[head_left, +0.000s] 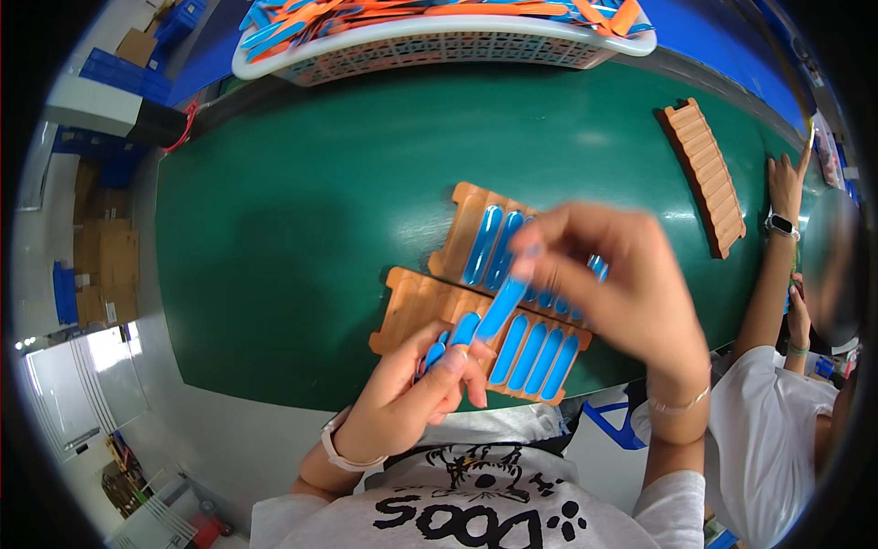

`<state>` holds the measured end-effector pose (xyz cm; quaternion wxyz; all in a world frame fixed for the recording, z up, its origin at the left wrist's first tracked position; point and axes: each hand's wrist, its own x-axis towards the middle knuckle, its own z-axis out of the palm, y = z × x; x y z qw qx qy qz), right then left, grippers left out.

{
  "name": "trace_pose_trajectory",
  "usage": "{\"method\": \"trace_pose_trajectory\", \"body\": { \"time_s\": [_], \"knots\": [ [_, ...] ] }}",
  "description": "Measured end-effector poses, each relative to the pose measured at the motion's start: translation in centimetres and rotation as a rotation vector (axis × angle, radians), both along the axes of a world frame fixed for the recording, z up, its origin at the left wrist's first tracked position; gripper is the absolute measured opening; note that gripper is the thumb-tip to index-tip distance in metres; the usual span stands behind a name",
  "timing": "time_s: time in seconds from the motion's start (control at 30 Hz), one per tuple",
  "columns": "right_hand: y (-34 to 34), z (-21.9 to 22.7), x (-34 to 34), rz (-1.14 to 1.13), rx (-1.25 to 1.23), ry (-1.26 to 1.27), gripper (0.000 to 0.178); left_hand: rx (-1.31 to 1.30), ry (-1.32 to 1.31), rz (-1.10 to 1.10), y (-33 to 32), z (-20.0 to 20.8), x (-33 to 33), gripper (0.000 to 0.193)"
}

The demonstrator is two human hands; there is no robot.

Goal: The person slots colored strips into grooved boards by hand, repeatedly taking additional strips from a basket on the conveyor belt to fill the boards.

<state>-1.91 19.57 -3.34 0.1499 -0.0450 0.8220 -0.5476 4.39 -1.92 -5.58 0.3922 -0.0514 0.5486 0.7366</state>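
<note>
My left hand (430,380) is closed around a few blue, round-ended strips (465,329) over the near tray. Between the thumb and fingers of my right hand (615,279), slightly blurred, is one blue strip (502,308), slanting down toward my left hand. Beneath them, the near orange-tan slotted tray (409,309) carries several blue strips (536,357) side by side in its right slots; its left slots show bare. Against its far edge lies a similar tray (468,207) with more blue strips (483,243), partly hidden behind my right hand.
A white perforated basket (448,48) heaped with blue and orange strips stands at the far edge of the green table (302,183). Another slotted tray (706,178) lies at the right. Beside it, a co-worker's hand (785,188) and arm reach over the table's right end.
</note>
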Motion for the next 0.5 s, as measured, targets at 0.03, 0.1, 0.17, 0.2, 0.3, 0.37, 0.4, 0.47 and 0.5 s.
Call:
{"method": "trace_pose_trajectory", "body": {
  "time_s": [0.03, 0.1, 0.17, 0.2, 0.3, 0.37, 0.4, 0.47, 0.5],
  "knots": [
    [0.0, -0.3, -1.4, -0.018, -0.077, 0.009, 0.017, 0.003, -0.002, 0.005, -0.5, -0.1, 0.2, 0.028],
    [-0.7, -0.1, -4.4, 0.037, 0.159, 0.044, 0.023, 0.033, 0.018, 0.05, -1.4, -0.4, 0.2, 0.027],
    [-1.2, -1.6, -5.9, 0.099, 0.228, 0.142, 0.026, 0.049, 0.062, 0.05, -2.0, -0.5, 0.6, 0.027],
    [-1.6, -2.5, -6.3, 0.165, 0.285, 0.234, 0.028, 0.052, 0.035, 0.116, -2.1, -0.3, 0.9, 0.026],
    [-2.1, -3.3, -5.7, 0.177, 0.324, 0.337, 0.03, 0.062, -0.002, 0.201, -2.6, -0.3, 1.1, 0.025],
    [-2.0, -2.8, -4.8, 0.162, 0.418, 0.386, 0.029, 0.066, -0.012, 0.216, -3.0, -0.2, 1.2, 0.024],
    [-1.8, -2.8, -4.3, 0.11, 0.367, 0.397, 0.028, 0.072, -0.014, 0.215, -3.1, -0.3, 1.2, 0.023],
    [-0.8, -2.5, -3.3, 0.065, 0.31, 0.379, 0.023, 0.08, -0.018, 0.211, -3.2, -0.5, 1.0, 0.022],
    [-0.3, -2.2, -2.5, 0.061, 0.314, 0.375, 0.023, 0.071, -0.009, 0.207, -3.2, -0.6, 1.0, 0.022]
  ]
}}
